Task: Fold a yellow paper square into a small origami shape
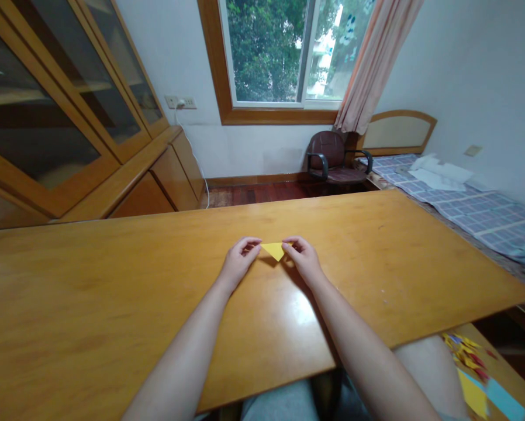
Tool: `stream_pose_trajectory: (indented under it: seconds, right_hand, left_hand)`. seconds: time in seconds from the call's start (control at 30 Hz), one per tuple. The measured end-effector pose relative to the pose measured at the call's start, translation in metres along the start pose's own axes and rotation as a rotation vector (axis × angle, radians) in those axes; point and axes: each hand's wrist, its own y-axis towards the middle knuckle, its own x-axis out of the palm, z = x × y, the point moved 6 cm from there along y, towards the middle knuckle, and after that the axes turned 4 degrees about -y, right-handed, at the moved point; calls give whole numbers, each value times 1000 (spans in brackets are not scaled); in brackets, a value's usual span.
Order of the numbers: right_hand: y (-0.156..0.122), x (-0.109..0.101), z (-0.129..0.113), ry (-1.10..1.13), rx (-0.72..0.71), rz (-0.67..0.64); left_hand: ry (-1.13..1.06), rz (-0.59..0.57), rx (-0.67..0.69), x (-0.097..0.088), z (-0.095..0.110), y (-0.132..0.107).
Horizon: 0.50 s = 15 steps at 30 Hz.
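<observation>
Between my two hands is a small yellow piece of folded paper (273, 250), shaped like a triangle with its point towards me. My left hand (241, 261) pinches its left corner between thumb and fingertips. At the right corner, my right hand (303, 257) grips the paper the same way, its fingers covering that end. The paper sits just above or on the wooden table (113, 304), with a shadow under it; I cannot tell whether it touches.
Low at the right, a wooden surface holds a pile of small yellow and red paper pieces (466, 352), yellow paper (473, 394) and light blue paper (503, 400). Beyond the table stand a brown armchair (332, 156), a bed (486, 216) and a glass-door cabinet (69, 111).
</observation>
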Motion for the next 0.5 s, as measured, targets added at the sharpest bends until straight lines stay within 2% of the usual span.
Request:
stream_pose_trajectory:
  seconds: [0.33,0.5]
  right_hand:
    - [-3,5,-5,20,34,-65]
    - [-3,4,-4,15,39,-68]
  left_hand:
    - [82,-196,97,16,12,-8]
    - [69,-200,79,17,9,-9]
